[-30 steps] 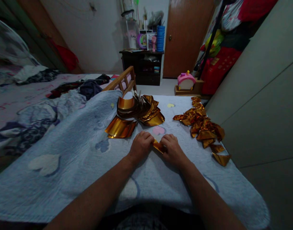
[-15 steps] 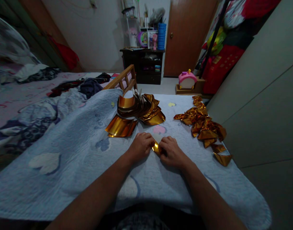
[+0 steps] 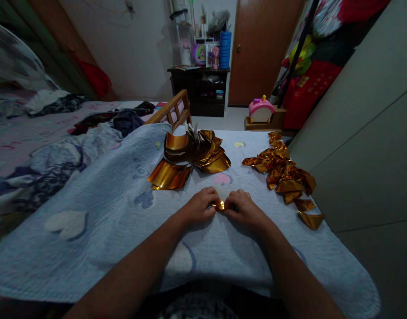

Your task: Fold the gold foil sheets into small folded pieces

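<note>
My left hand (image 3: 200,205) and my right hand (image 3: 242,206) press together on a small piece of gold foil paper (image 3: 220,204) lying on the pale blue quilt (image 3: 117,221). Both hands have curled fingers pinching the paper between them; only a small shiny bit shows. A stack of flat, curling gold foil sheets (image 3: 190,157) lies just beyond my hands. A pile of folded gold pieces (image 3: 283,175) lies to the right of my right hand.
The quilt covers a low surface that ends near a grey wall (image 3: 356,133) on the right. A bed with rumpled bedding (image 3: 50,146) and a wooden rail (image 3: 172,113) lie to the left. A dark shelf unit (image 3: 200,88), brown door (image 3: 256,48) and pink toy (image 3: 260,110) stand behind.
My hands have drawn closer together over the gold paper, so less of it shows now. The view has shifted slightly.
</note>
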Available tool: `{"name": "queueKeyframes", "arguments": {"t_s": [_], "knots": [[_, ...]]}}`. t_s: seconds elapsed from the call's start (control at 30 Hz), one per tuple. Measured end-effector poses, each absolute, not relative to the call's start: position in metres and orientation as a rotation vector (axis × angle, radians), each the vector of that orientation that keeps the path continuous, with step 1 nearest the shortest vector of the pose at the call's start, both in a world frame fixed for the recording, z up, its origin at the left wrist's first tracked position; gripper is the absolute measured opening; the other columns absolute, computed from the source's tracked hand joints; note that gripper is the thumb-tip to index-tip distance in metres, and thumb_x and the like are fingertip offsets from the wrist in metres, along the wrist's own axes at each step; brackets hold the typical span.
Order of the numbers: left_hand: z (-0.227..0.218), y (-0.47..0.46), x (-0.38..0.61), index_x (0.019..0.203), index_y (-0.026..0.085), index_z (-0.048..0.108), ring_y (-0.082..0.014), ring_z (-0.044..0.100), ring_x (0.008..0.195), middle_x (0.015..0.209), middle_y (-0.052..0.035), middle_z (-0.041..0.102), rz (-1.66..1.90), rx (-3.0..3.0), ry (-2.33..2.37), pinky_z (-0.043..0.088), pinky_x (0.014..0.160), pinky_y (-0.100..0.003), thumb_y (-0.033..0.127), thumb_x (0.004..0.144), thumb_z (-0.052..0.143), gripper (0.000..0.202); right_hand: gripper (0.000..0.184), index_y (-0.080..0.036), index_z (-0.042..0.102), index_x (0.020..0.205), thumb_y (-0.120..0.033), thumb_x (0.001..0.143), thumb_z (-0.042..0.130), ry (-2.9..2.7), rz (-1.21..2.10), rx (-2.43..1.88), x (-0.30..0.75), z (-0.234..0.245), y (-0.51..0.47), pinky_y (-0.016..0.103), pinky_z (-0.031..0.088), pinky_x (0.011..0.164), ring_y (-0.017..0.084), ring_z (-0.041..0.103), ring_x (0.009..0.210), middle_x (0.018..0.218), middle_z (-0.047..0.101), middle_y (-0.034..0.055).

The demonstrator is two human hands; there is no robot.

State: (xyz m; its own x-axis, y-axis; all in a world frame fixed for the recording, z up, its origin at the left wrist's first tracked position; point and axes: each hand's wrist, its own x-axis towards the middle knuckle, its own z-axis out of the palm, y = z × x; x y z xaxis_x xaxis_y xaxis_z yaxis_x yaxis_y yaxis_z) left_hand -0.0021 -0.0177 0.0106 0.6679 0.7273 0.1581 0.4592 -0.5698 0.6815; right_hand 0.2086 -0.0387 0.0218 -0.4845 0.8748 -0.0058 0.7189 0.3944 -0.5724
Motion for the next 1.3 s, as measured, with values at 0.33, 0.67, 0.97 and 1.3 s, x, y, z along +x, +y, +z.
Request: {"name": "queueKeyframes", "arguments": {"t_s": [0.33, 0.67, 0.97, 1.3], "knots": [[0.0105, -0.0171, -0.0032, 0.089, 0.018, 0.068, -0.0207, 0.055, 0.099, 0.097, -0.0053, 0.061, 0.514, 2.278, 0.922, 0.045, 0.088, -0.032, 0.024, 0.088, 0.064, 0.007, 0.012, -0.019, 0.070, 0.083, -0.021, 0.092, 0.063, -2.344, 0.788, -1.406, 0.2121, 0.0195, -0.0373, 0.035, 0.030, 0.083, 0.020, 0.054, 0.089, 0.086, 0.070, 0.0033], [0.0109, -0.0191, 0.0010, 0.080, 0.018, 0.064, -0.0192, 0.056, 0.094, 0.092, -0.0039, 0.060, 0.565, 2.256, 0.967, 0.046, 0.085, -0.031, 0.020, 0.088, 0.062, 0.009, 0.014, -0.019, 0.066, 0.077, -0.022, 0.090, 0.064, -2.353, 0.674, -1.519, 0.2107, 0.0185, -0.0380, 0.034, 0.030, 0.080, 0.020, 0.053, 0.086, 0.080, 0.067, 0.0026], [0.0103, -0.0205, 0.0016, 0.079, 0.018, 0.064, -0.0195, 0.055, 0.095, 0.092, -0.0046, 0.058, 0.565, 2.294, 1.000, 0.046, 0.085, -0.032, 0.026, 0.094, 0.058, 0.017, 0.016, -0.017, 0.068, 0.080, -0.024, 0.093, 0.062, -2.339, 0.681, -1.596, 0.2060, 0.0214, -0.0381, 0.033, 0.028, 0.078, 0.020, 0.054, 0.087, 0.082, 0.068, 0.0044], [0.0066, -0.0212, 0.0035, 0.081, 0.017, 0.064, -0.0197, 0.054, 0.094, 0.093, -0.0050, 0.057, 0.562, 2.316, 1.025, 0.046, 0.084, -0.032, 0.027, 0.094, 0.060, 0.017, 0.013, -0.019, 0.068, 0.078, -0.023, 0.090, 0.064, -2.345, 0.612, -1.604, 0.2041, 0.0166, -0.0388, 0.034, 0.025, 0.076, 0.021, 0.051, 0.084, 0.080, 0.067, 0.0037]]}}
